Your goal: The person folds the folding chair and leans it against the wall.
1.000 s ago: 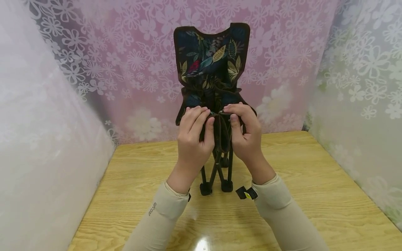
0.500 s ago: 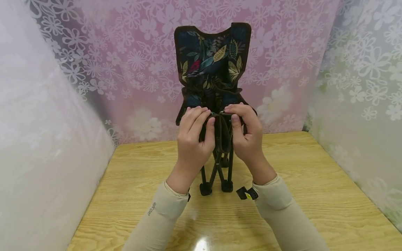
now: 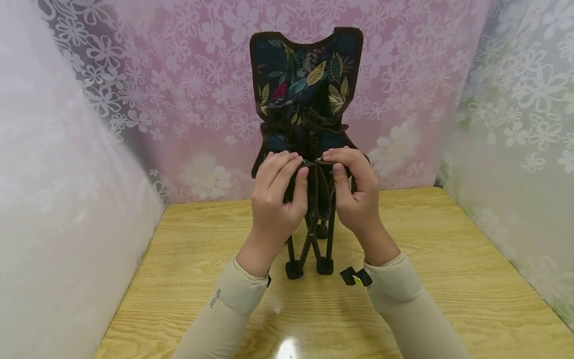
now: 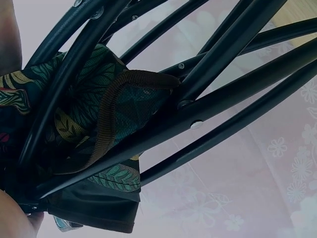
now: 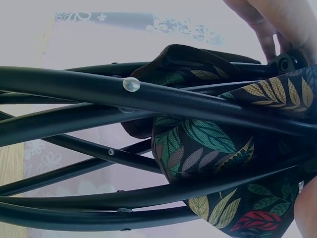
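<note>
A small folding camp chair (image 3: 309,75) stands partly folded on its black feet, its dark leaf-print backrest upright at the back. My left hand (image 3: 278,194) grips the front left corner of the seat, fingers over the top and thumb on the near side. On the front right corner, my right hand (image 3: 356,187) holds on the same way. Between the hands the seat fabric (image 3: 320,197) sags in a fold. Crossed black tubes (image 4: 218,106) with silver rivets fill the left wrist view. Similar legs (image 5: 74,84) and the printed fabric (image 5: 198,144) show in the right wrist view.
The chair stands on a wood-grain table (image 3: 202,259). Behind it hangs a pink flowered curtain (image 3: 193,99). Pale sheets close off the left side (image 3: 76,189) and the right side (image 3: 515,144).
My right hand has shifted slightly to the right with its seat corner, so the hands are a little farther apart. The backrest sits slightly higher in view. Both grips stay the same.
</note>
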